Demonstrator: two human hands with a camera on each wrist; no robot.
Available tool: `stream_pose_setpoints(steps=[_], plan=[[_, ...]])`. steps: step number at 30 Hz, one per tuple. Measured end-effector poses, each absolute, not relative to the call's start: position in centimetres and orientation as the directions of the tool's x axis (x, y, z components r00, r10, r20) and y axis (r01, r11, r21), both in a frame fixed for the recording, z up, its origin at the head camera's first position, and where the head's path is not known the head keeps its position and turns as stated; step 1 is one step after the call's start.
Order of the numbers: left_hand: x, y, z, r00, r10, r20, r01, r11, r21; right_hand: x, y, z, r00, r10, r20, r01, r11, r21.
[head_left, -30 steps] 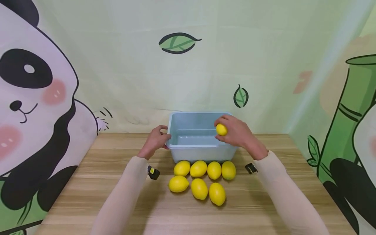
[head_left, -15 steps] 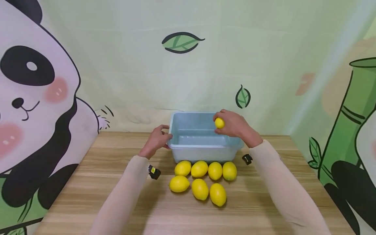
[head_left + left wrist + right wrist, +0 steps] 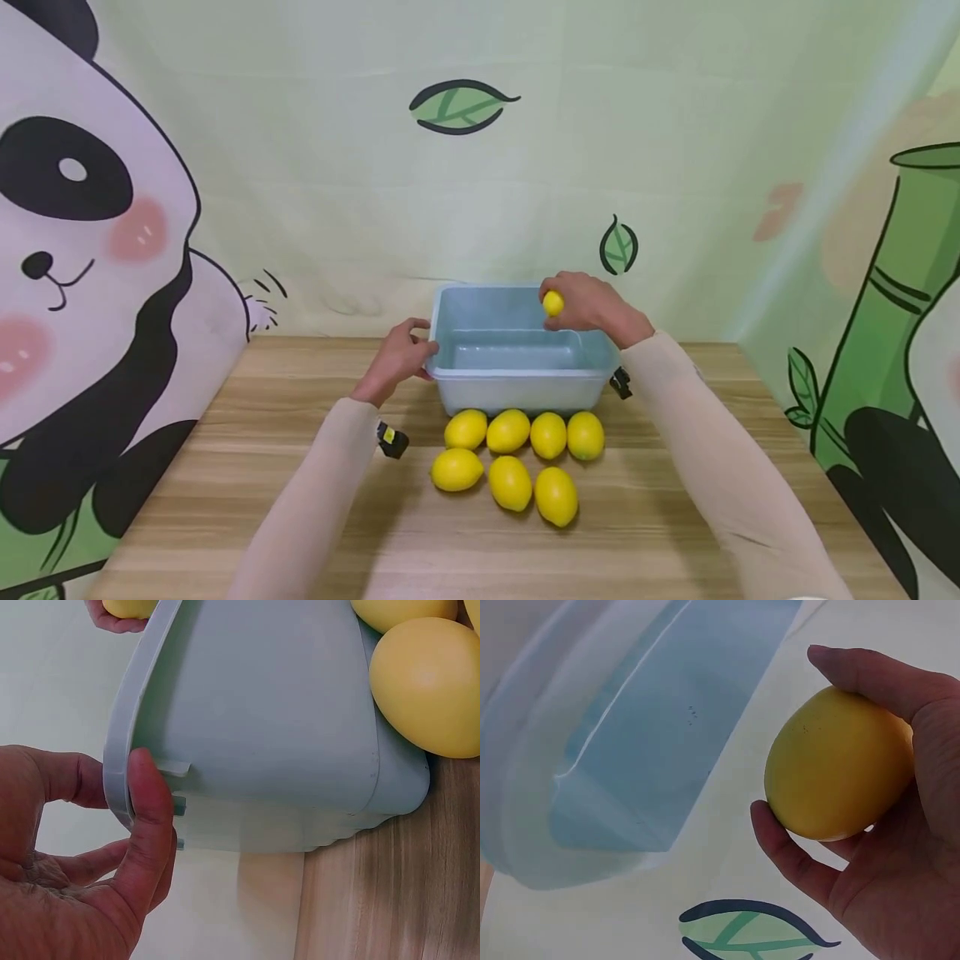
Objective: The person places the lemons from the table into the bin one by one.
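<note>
A light blue plastic basin [image 3: 525,390] stands at the back of the wooden table. My left hand [image 3: 400,354] pinches its left rim; in the left wrist view the thumb and fingers lie on both sides of that rim [image 3: 120,750]. Above the basin's back right part, my right hand [image 3: 588,307] holds a lemon [image 3: 553,303]. The right wrist view shows this lemon [image 3: 838,763] between thumb and fingers, with the basin [image 3: 660,742] off to the left. The basin's visible inner floor has nothing on it.
Several lemons lie in two rows just in front of the basin, among them a front right lemon [image 3: 557,497] and a back left lemon [image 3: 465,430]. A cloth backdrop [image 3: 330,167] with panda and leaf drawings hangs right behind the wooden table [image 3: 300,467].
My right hand has moved up, back and slightly left with the lemon, from near the basin's right front rim to above its back part. The left hand stays on the rim.
</note>
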State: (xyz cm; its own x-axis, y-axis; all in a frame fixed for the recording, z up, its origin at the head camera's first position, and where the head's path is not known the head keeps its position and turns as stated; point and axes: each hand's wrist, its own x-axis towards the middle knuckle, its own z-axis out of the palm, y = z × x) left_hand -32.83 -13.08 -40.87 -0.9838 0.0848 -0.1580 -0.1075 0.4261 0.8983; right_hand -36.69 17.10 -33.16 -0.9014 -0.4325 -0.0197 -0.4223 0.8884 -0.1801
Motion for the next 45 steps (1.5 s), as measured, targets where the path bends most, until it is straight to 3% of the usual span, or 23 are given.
stream_pose_setpoints(steps=[29,45], plan=[[-33.1,-13.2,-41.1,-0.983,0.084,-0.166,-0.113,0.439,0.891,-39.9,16.3,-33.7,-0.891,-0.346,-0.293,-0.29,0.932,-0.218],[-33.1,-13.3,-41.0,-0.98,0.088,-0.18,-0.127,0.421,0.898,-40.8,16.7,-35.0,-0.873,-0.332,-0.357,-0.264,0.938,-0.226]])
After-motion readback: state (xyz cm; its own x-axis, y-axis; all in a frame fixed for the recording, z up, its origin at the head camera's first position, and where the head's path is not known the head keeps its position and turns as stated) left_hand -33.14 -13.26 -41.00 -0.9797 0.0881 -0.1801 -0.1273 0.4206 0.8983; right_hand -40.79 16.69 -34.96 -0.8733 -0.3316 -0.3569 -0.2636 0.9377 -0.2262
